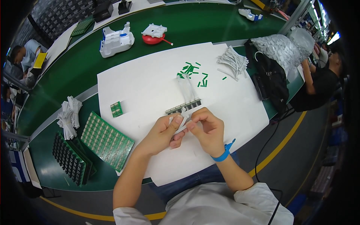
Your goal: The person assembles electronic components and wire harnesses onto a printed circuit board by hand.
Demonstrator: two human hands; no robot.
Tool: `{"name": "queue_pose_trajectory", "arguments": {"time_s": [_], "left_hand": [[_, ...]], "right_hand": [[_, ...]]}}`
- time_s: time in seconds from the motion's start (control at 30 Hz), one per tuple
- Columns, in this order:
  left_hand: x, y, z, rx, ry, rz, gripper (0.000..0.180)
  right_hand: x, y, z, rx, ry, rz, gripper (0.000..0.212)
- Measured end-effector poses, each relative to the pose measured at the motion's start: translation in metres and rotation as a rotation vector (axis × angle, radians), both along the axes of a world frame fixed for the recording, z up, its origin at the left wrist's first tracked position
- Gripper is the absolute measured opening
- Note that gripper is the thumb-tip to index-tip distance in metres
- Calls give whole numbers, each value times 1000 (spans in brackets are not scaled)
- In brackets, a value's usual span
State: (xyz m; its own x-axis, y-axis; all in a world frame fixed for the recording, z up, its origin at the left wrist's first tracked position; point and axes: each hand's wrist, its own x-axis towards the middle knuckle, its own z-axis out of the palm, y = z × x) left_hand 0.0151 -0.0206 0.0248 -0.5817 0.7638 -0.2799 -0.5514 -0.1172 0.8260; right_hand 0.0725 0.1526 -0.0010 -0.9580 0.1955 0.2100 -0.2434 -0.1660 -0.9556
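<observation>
White, thin flat strips (183, 123) lie between the two hands, just this side of a narrow grey-and-black segmented bar (192, 104) on the white sheet (138, 82). From my distant post, I have the left hand (164, 131) pinching them between thumb and fingers. My right hand (206, 133) holds thumb and forefinger at their right end; I can't tell whether it grips them.

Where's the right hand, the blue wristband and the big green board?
Right hand (208, 130): head view, middle of the hand.
Blue wristband (222, 155): head view, on the band.
Big green board (107, 141): head view, middle of its top face.
</observation>
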Motion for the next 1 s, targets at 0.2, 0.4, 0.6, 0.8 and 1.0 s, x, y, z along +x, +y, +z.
{"name": "queue_pose_trajectory", "arguments": {"time_s": [0.2,0.4,0.6,0.8,1.0], "left_hand": [[1,-1,-13,-30,116,188,38],[-12,-4,1,-577,780,558,32],[-10,0,-17,-825,1208,467,23],[-9,1,-21,-747,1334,359,27],[-10,6,-14,-633,1207,399,32]], "right_hand": [[5,-10,14,-156,80,-19,11],[-3,18,22,-304,56,22,14],[-13,46,43,54,-244,100,12],[-21,65,57,507,-38,217,10],[-21,61,93,696,82,453,13]]}}
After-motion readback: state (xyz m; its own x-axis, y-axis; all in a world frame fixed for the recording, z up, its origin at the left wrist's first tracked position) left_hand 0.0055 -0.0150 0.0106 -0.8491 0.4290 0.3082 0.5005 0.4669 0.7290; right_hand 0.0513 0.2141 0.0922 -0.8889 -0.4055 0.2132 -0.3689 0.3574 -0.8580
